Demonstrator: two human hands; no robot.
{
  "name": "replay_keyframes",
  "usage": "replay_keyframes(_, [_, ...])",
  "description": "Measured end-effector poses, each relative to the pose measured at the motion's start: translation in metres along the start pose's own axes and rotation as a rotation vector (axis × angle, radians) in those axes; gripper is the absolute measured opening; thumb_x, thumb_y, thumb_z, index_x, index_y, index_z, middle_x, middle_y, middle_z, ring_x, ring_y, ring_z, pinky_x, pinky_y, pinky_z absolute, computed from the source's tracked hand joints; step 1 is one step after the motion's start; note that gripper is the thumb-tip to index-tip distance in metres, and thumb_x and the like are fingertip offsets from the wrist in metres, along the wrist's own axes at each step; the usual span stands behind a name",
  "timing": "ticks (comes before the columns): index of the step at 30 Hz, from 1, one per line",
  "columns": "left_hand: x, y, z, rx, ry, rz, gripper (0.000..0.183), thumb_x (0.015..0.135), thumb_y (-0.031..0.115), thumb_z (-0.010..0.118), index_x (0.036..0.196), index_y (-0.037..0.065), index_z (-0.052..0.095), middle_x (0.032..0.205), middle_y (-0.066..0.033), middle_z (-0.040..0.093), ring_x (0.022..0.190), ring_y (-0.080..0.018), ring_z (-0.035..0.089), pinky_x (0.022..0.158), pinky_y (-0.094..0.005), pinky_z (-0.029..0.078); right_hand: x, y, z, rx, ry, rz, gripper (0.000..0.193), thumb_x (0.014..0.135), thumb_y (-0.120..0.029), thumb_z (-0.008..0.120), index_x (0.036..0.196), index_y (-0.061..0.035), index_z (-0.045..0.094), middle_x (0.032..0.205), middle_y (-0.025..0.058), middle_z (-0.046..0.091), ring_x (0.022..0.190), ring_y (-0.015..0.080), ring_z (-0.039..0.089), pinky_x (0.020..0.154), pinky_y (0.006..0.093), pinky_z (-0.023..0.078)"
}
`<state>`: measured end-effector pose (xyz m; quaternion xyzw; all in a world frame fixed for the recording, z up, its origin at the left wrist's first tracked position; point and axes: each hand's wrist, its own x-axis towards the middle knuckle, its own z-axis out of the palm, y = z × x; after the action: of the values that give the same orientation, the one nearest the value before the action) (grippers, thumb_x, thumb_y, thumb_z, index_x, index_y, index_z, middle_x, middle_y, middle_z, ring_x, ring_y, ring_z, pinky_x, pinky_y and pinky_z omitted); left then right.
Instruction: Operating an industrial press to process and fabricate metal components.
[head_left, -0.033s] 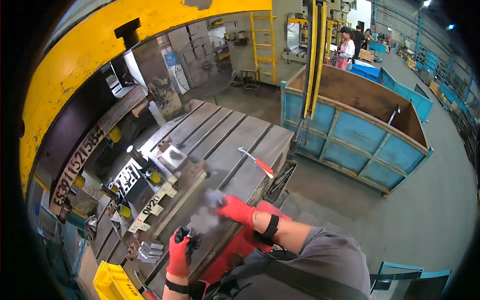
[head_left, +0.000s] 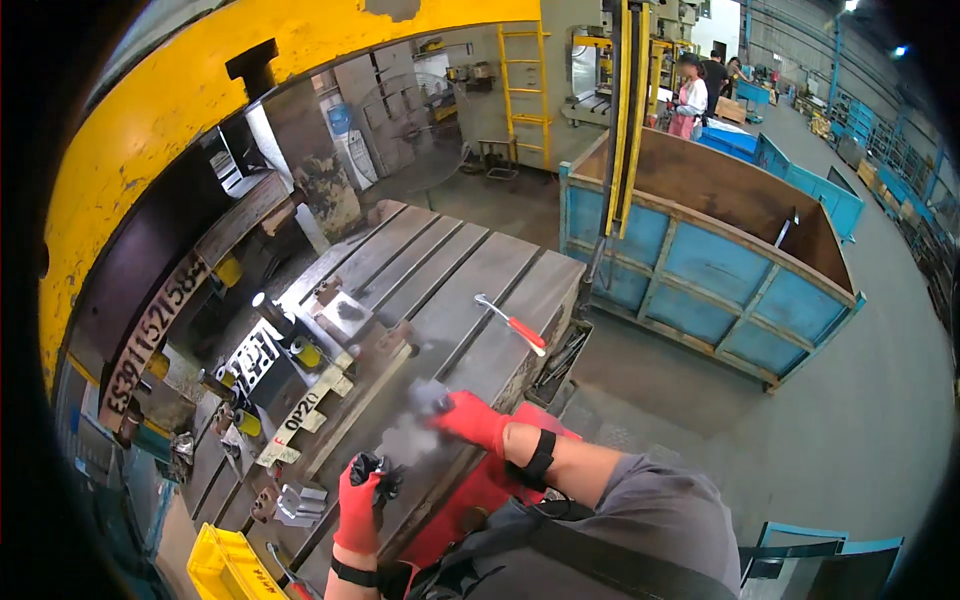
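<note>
My left hand, in a red glove with dark-coated fingers, is at the near edge of the slotted metal press bed. Its fingers are curled in, and whatever they hold, if anything, is hidden. Reaching over the bed, my right hand wears a matching glove; its fingertips dissolve into a grey blur. A ratchet wrench with a red and white handle lies on the bed beyond my right hand. Left of both hands is a die with a stepped pale plate and yellow-ringed posts. Small grey metal blocks sit near my left hand.
A yellow crate and a red-handled tool are at the lower left. The yellow press frame arches overhead. A black-and-yellow post stands before a large blue metal bin. Several people stand far off.
</note>
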<state>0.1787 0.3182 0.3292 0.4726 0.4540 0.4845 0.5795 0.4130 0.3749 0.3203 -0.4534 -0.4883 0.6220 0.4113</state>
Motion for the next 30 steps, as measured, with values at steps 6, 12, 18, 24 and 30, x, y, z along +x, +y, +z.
replay_keyframes(6, [0.007, 0.012, 0.006, 0.001, -0.045, -0.054, 0.003, 0.086, 0.006, 0.051, 0.087, 0.004, 0.053, 0.076, -0.0052, 0.058, 0.068, -0.0168, 0.059, 0.052, -0.0304, 0.047, -0.002, -0.002, -0.001, -0.033, 0.077, -0.025, 0.022, 0.074, -0.021, 0.074, 0.077, -0.0044, 0.060, 0.066, 0.0009, 0.056, 0.058, 0.0093, 0.051, 0.054, 0.0276, 0.043])
replay_keyframes(12, [0.011, 0.009, -0.005, -0.011, -0.024, -0.217, 0.009, 0.087, 0.007, 0.048, 0.079, 0.006, 0.049, 0.071, -0.0031, 0.052, 0.057, -0.0159, 0.053, 0.050, -0.0287, 0.044, 0.007, 0.009, -0.003, 0.060, 0.005, -0.125, 0.020, 0.075, -0.020, 0.073, 0.079, -0.0051, 0.060, 0.069, -0.0005, 0.055, 0.065, 0.0077, 0.048, 0.057, 0.0276, 0.042])
replay_keyframes(18, [0.018, -0.002, -0.018, 0.045, -0.037, -0.088, 0.009, 0.088, 0.011, 0.053, 0.087, 0.002, 0.056, 0.073, -0.0004, 0.052, 0.061, -0.0136, 0.052, 0.055, -0.0294, 0.046, 0.001, 0.009, 0.002, 0.020, -0.140, -0.183, 0.025, 0.080, -0.029, 0.066, 0.086, -0.0061, 0.061, 0.071, -0.0024, 0.056, 0.060, 0.0071, 0.052, 0.054, 0.0264, 0.044])
replay_keyframes(24, [0.011, 0.030, 0.001, 0.084, -0.043, -0.089, 0.009, 0.087, 0.009, 0.054, 0.092, 0.003, 0.058, 0.075, 0.0006, 0.052, 0.065, -0.0103, 0.050, 0.057, -0.0280, 0.046, -0.006, -0.005, 0.004, -0.097, -0.082, -0.201, 0.027, 0.079, -0.031, 0.066, 0.083, -0.0054, 0.060, 0.071, -0.0020, 0.055, 0.062, 0.0077, 0.052, 0.057, 0.0269, 0.044])
replay_keyframes(30, [0.021, 0.027, 0.002, 0.102, 0.087, -0.149, 0.014, 0.085, 0.010, 0.056, 0.097, 0.005, 0.056, 0.077, 0.0019, 0.052, 0.067, -0.0089, 0.050, 0.054, -0.0238, 0.042, 0.006, 0.015, -0.001, -0.039, -0.058, -0.021, 0.030, 0.078, -0.025, 0.070, 0.093, -0.0007, 0.060, 0.080, 0.0052, 0.061, 0.068, 0.0110, 0.055, 0.060, 0.0288, 0.046])
